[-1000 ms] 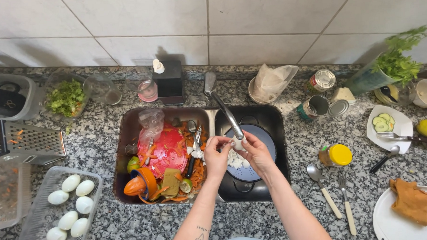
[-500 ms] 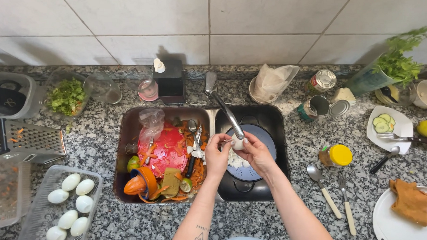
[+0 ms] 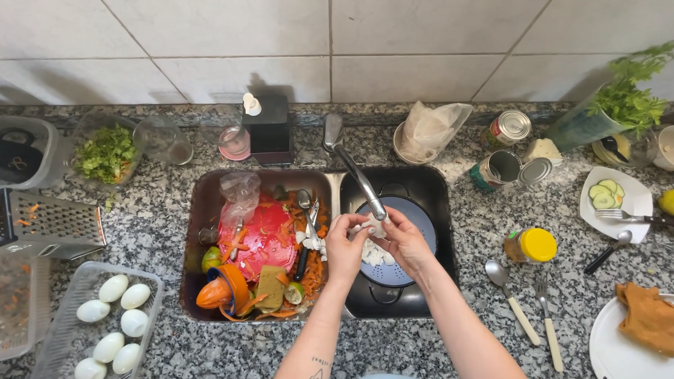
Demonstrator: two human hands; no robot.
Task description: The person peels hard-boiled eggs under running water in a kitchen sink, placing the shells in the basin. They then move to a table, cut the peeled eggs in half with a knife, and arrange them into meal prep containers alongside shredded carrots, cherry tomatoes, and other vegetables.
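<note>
I take the double sink [image 3: 203, 216] as my landmark. Over its right basin, under the tap [image 3: 357, 174], my left hand [image 3: 344, 249] and right hand [image 3: 404, 242] are both curled around one small white egg [image 3: 373, 227], which I judge to be peeled or mid-peeling; fingers of each hand press on it from either side. It looks light, wet and slippery, and soft enough to split, so I would cradle it around its middle rather than pinch the ends.

Below the hands a blue colander [image 3: 420, 216] sits in the right basin with white bits in it (shell, probably). The left basin is crowded: a red plate [image 3: 268, 240], orange peelings, a sponge and cutlery.

Left of the sink, a clear tray [image 3: 59, 349] holds six white eggs. A grater [image 3: 43, 222] lies above that tray, and a clear bowl of chopped greens [image 3: 108, 153] stands farther back. Right of the sink stand open tins [image 3: 500, 167] and a yellow-lidded jar [image 3: 532, 245].
</note>
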